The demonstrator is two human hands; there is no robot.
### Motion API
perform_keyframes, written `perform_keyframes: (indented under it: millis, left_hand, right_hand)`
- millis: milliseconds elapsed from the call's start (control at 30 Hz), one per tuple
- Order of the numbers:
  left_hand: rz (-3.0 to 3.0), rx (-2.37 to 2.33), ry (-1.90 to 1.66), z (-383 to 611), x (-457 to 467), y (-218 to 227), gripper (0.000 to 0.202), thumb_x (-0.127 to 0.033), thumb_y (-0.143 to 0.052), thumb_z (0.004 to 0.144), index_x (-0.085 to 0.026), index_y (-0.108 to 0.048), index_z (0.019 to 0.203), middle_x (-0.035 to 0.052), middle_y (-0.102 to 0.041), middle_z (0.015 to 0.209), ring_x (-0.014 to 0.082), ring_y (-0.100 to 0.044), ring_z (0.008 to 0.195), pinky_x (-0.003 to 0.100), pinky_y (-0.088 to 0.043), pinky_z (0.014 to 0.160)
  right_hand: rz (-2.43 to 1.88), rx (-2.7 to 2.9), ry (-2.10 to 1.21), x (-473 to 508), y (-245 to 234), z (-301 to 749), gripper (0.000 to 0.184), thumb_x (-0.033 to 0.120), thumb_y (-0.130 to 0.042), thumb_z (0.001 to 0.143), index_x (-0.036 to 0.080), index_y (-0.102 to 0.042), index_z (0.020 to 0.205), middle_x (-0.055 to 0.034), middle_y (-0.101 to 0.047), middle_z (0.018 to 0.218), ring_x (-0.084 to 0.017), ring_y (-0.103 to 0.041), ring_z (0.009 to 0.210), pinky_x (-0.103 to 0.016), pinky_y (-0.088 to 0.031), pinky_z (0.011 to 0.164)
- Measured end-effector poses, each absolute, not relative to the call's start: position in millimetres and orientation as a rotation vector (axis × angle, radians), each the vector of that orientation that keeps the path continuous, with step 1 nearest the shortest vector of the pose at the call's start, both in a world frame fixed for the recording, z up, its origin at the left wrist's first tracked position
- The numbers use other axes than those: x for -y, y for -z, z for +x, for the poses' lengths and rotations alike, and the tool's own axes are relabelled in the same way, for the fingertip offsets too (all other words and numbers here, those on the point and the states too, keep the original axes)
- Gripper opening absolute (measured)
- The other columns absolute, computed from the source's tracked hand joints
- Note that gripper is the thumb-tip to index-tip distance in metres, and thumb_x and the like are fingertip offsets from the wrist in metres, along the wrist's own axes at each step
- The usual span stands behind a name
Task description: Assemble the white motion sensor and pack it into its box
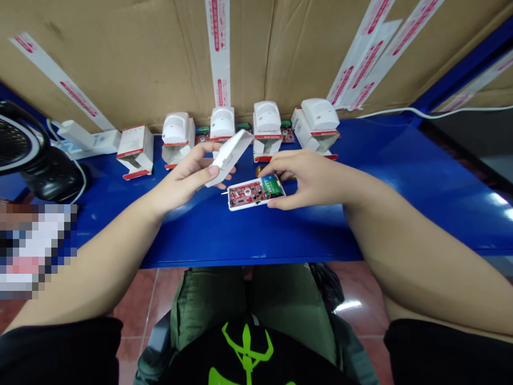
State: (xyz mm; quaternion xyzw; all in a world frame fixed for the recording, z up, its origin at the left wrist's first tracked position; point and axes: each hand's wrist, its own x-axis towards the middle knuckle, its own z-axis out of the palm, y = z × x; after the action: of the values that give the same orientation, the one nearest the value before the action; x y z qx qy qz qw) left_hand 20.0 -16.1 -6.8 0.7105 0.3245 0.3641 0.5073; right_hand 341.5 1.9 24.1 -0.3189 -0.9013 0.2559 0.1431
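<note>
I view a cardboard wall [160, 53] behind a blue table [401, 203], with one black fan [24, 149] at the left edge. Along the rear of the table stand five red-and-white cartons [135, 149]; four of them each carry one white sensor housing [266, 115]. The left hand [188, 176] is closed around one white cover [230, 155], held tilted above the table, thumb on its near face. The right hand [312, 179] pinches the right end of one open base [237, 188], which lies flat at the table centre. The base is a white tray containing one red circuit board [244, 195] and one green battery [272, 186].
</note>
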Motion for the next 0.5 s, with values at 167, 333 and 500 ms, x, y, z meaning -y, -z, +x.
perform_keyframes:
  millis: [167, 333, 500]
  left_hand:
    - [2.007, -0.789, -0.936, 22.7, 20.1, 5.9, 0.058, -0.065, -0.074, 0.107, -0.026, -0.060, 0.147, 0.0127, -0.080, 0.135, 0.0282, -0.079, 0.123, 0.043, -0.067, 0.108]
    - [2.206, -0.811, -0.964, 26.1, 21.7, 7.0, 0.058, -0.057, -0.083, 0.103, -0.017, -0.068, 0.143, 0.0185, -0.077, 0.146, 0.0289, -0.078, 0.129, 0.040, -0.062, 0.116]
    - [2.334, -0.838, -1.006, 27.6, 22.7, 4.4, 0.052, -0.052, -0.087, 0.100, -0.016, -0.077, 0.136, 0.0171, -0.085, 0.131, 0.0272, -0.083, 0.109, 0.038, -0.066, 0.099]
  right_hand:
    - [-0.973, 2.316, -0.864, 1.2, -17.1, 334.2, 0.054, 0.054, -0.092, 0.074, 0.022, -0.081, 0.116, -0.0092, -0.080, 0.106, -0.029, -0.076, 0.096, -0.049, -0.066, 0.089]
    - [-0.999, 2.061, -1.020, 4.7, -9.6, 325.6, 0.080, 0.054, -0.101, 0.063, 0.019, -0.066, 0.125, -0.0076, -0.075, 0.105, -0.026, -0.076, 0.091, -0.044, -0.067, 0.081]
    - [-0.931, 1.974, -1.091, 5.3, -3.4, 318.2, 0.079, 0.048, -0.101, 0.062, 0.023, -0.057, 0.122, -0.0006, -0.069, 0.096, -0.023, -0.075, 0.087, -0.040, -0.066, 0.078]
